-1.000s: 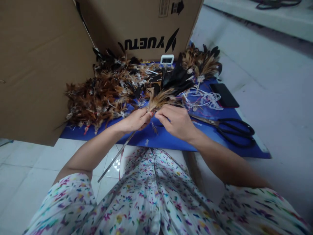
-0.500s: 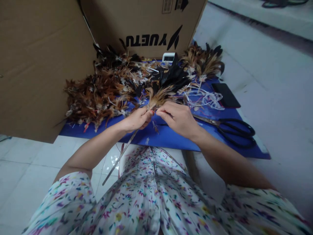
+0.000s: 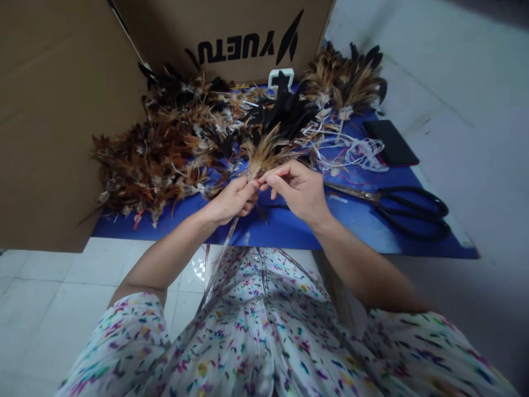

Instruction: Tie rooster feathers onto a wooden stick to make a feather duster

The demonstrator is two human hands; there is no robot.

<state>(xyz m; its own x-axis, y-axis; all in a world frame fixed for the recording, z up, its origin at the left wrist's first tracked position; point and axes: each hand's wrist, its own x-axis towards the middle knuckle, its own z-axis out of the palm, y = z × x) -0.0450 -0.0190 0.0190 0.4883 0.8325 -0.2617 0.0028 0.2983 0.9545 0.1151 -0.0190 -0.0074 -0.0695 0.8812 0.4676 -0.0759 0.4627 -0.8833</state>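
My left hand [image 3: 235,202] is closed round a thin stick [image 3: 226,240], whose lower end slants down toward my lap. At the stick's top a bundle of tan and black feathers [image 3: 264,149] fans out away from me, just beyond my fingers. A bit of red thread [image 3: 258,183] shows at the base of the feathers, by my left thumb. My right hand [image 3: 303,190] is closed in a pinch on the thread right beside it, the other fingers curled. Most of the thread is hidden by the fingers.
Piles of brown feathers [image 3: 144,165] cover the left of the blue board [image 3: 289,229]. More feather bunches [image 3: 347,80] lie at the back right. Black-handled scissors [image 3: 413,207], a phone [image 3: 390,143] and tangled white strips [image 3: 355,151] lie right. Cardboard [image 3: 248,22] stands behind.
My right hand has turned a little and its fingers have loosened and lifted beside the binding. My left hand keeps its hold on the stick. The whole view has shifted slightly.
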